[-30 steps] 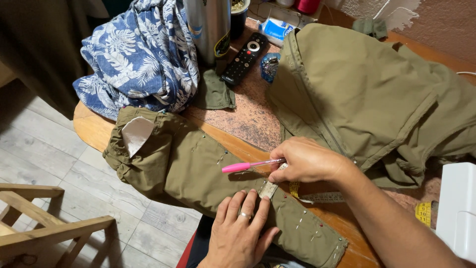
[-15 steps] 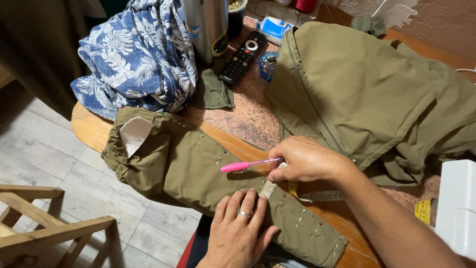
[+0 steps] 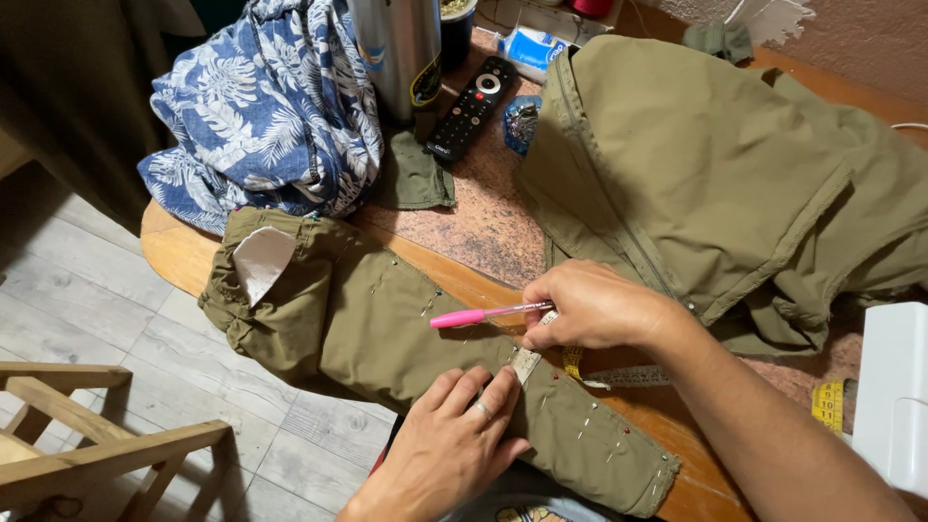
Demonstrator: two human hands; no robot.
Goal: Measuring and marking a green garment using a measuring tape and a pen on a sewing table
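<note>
On the table edge [image 3: 184,253], a pinned olive sleeve [image 3: 406,333] is pressed flat by the left hand [image 3: 454,440], fingers spread open. A pink pen [image 3: 478,314] is pinched in the closed right hand [image 3: 590,307], beside a measuring tape [image 3: 572,361].

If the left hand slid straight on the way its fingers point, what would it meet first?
The left hand lies flat on the olive fabric strip, fingers pointing up-right. Just ahead lies the measuring tape end, then the right hand holding the pink pen; depth looks shallow.

Matt olive cloth sleeve [image 3: 387,329], glossy pink plastic pen [image 3: 478,314], speckled stone-like tabletop [image 3: 483,227], shiny metal flask [image 3: 396,48].
</note>
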